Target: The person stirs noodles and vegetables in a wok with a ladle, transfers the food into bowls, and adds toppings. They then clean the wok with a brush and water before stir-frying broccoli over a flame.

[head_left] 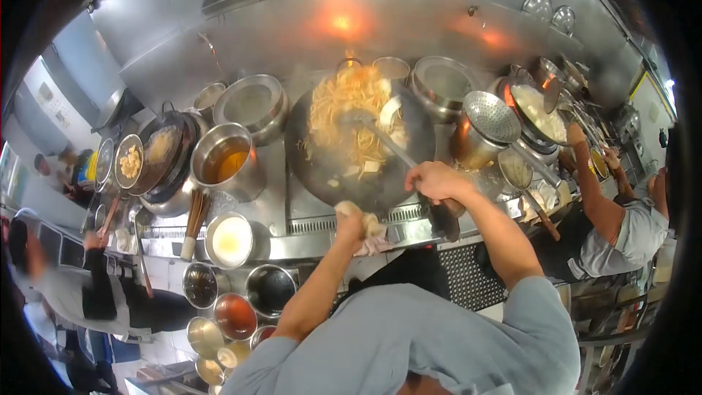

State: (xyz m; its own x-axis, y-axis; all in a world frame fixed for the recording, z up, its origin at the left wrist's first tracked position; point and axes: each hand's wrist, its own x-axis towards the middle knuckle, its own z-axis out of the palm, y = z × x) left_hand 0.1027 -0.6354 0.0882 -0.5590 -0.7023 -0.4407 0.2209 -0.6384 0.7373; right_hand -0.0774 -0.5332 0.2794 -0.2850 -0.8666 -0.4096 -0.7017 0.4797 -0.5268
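Note:
A large dark wok [307,164] stands in front of me with noodles [347,121] heaped toward its far side and pale pieces at the right. Steam blurs part of the food. My left hand [350,225] is closed around a folded cloth [371,238] at the wok's near rim. In my right hand [441,183] is the handle of a wok ladle [387,143], whose head rests among the noodles. The handle's end sticks out below my wrist.
Left of the wok stand a pot of amber liquid [224,162] and a bowl of pale yellow liquid [229,240]. A perforated strainer [491,118] sits on a pot at right. Flame [349,57] shows behind the wok. People work at left [80,285] and right [621,227].

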